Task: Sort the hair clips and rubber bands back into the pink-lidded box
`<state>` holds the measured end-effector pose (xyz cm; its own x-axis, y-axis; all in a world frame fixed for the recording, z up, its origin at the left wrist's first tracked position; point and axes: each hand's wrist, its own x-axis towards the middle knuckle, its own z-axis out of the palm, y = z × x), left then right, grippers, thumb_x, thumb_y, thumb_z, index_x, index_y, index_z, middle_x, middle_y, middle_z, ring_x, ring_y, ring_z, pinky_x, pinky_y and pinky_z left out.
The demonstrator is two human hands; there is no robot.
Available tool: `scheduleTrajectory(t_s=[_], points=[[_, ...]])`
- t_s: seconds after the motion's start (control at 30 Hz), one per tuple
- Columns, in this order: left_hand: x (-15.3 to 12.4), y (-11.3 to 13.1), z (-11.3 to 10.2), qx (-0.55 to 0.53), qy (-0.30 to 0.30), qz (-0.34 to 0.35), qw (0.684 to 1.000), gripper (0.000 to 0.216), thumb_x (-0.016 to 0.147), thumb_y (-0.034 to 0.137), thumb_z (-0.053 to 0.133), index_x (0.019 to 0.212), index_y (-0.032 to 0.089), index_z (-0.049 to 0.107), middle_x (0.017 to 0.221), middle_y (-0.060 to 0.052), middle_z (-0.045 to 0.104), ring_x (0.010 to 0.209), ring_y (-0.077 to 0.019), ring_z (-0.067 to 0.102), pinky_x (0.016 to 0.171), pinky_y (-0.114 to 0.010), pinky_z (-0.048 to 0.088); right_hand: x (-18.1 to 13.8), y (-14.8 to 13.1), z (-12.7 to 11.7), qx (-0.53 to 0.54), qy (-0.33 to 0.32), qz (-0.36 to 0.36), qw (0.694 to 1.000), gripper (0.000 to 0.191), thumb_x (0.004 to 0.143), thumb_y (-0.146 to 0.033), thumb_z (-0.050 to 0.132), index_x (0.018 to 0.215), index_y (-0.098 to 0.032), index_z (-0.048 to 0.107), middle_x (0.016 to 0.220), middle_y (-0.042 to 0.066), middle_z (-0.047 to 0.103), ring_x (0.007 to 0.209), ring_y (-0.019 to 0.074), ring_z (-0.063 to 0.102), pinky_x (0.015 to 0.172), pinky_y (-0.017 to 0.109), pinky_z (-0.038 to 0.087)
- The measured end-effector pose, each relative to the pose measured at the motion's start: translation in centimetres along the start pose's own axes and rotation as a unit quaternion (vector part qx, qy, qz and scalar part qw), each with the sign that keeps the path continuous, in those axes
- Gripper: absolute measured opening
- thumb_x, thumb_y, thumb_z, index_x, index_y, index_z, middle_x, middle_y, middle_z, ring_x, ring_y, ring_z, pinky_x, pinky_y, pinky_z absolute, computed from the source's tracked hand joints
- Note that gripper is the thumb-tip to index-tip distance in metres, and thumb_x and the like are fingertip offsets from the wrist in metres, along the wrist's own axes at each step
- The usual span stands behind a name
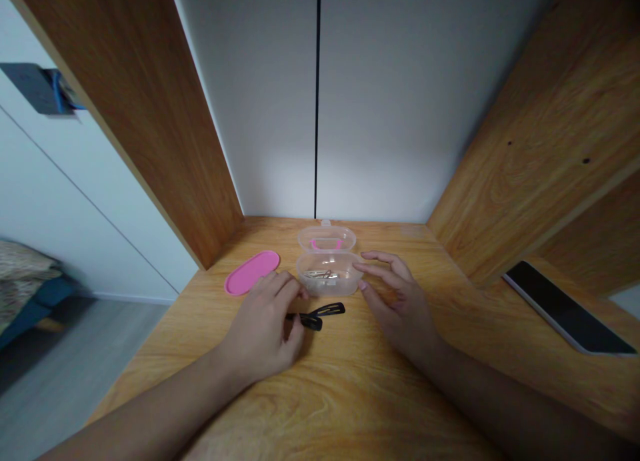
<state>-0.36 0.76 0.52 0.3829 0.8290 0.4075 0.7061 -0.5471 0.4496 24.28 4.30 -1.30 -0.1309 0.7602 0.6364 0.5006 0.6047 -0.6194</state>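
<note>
Black snap hair clips (pixel 329 309) stick out to the right from between the thumb and fingers of my left hand (pixel 270 321), low over the table in front of the box. The fingers hide their left ends. A clear plastic box (pixel 313 286) stands open with small metallic and brownish pieces inside, too small to name for certain. Its clear lid (pixel 351 238), with a pink handle (pixel 340 244), is folded back behind it. My right hand (pixel 400 307) is at the box's right end, fingers apart and fingertips against or very close to its wall. Left of the box lies a pink oval piece (pixel 251 273).
The wooden tabletop (pixel 320 407) ends at a pale panel (pixel 400 114) behind the box, with wooden boards on both sides. At the right lies a dark-screened phone or tablet (pixel 565 307). Bedding (pixel 25 281) shows at the far left.
</note>
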Motion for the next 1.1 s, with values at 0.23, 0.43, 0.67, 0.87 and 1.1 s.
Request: scheduleTrajectory(t_s=[0.23, 0.43, 0.67, 0.87, 1.1], points=[[-0.3, 1.1, 0.4, 0.061, -0.112, 0.001, 0.992, 0.027, 0.072, 0.012, 0.055, 0.098, 0.019, 0.059, 0.097, -0.01, 0.063, 0.092, -0.029, 0.056, 0.083, -0.045, 0.046, -0.1, -0.8, -0.6, -0.004, 0.028, -0.123, 0.992, 0.028, 0.09, -0.008, 0.059, 0.102, -0.029, 0.072, 0.112, 0.006, 0.065, 0.106, 0.0229, 0.062, 0.087, 0.042, 0.051], [-0.8, 0.4, 1.0, 0.001, -0.089, 0.026, 0.996, 0.024, 0.077, 0.01, 0.057, 0.099, 0.02, 0.058, 0.094, -0.007, 0.064, 0.09, -0.0258, 0.057, 0.08, -0.04, 0.045, -0.9, -1.2, -0.4, 0.05, -0.093, -0.245, 0.964, 0.039, 0.085, 0.002, 0.054, 0.109, -0.027, 0.068, 0.096, 0.003, 0.071, 0.086, 0.0155, 0.067, 0.074, 0.03, 0.055], [-0.8, 0.6, 1.1, -0.06, -0.064, 0.112, 0.99, 0.02, 0.079, 0.008, 0.056, 0.094, 0.021, 0.054, 0.084, -0.003, 0.063, 0.078, -0.0207, 0.055, 0.073, -0.034, 0.042, -1.5, -0.4, 0.4, -0.122, -0.221, -0.235, 0.939, 0.031, 0.093, -0.008, 0.052, 0.118, -0.018, 0.068, 0.116, 0.01, 0.076, 0.092, 0.0199, 0.075, 0.077, 0.03, 0.059], [-1.1, 0.5, 0.7, -0.108, -0.013, 0.139, 0.984, 0.017, 0.085, 0.008, 0.053, 0.096, 0.021, 0.05, 0.084, -0.003, 0.061, 0.076, -0.0181, 0.054, 0.071, -0.031, 0.043, -1.3, -0.3, 0.3, -0.178, -0.276, -0.198, 0.924, 0.023, 0.098, -0.018, 0.055, 0.116, -0.018, 0.07, 0.111, 0.009, 0.077, 0.085, 0.0203, 0.075, 0.071, 0.029, 0.057], [-1.3, -0.2, 1.5, -0.198, 0.04, 0.075, 0.976, 0.018, 0.095, 0.01, 0.054, 0.107, 0.022, 0.05, 0.091, -0.002, 0.061, 0.08, -0.0137, 0.058, 0.074, -0.025, 0.048, -1.4, -0.7, -0.2, -0.171, -0.266, -0.232, 0.92, 0.026, 0.095, -0.014, 0.055, 0.117, -0.02, 0.067, 0.098, 0.005, 0.076, 0.074, 0.0174, 0.069, 0.059, 0.027, 0.046]])
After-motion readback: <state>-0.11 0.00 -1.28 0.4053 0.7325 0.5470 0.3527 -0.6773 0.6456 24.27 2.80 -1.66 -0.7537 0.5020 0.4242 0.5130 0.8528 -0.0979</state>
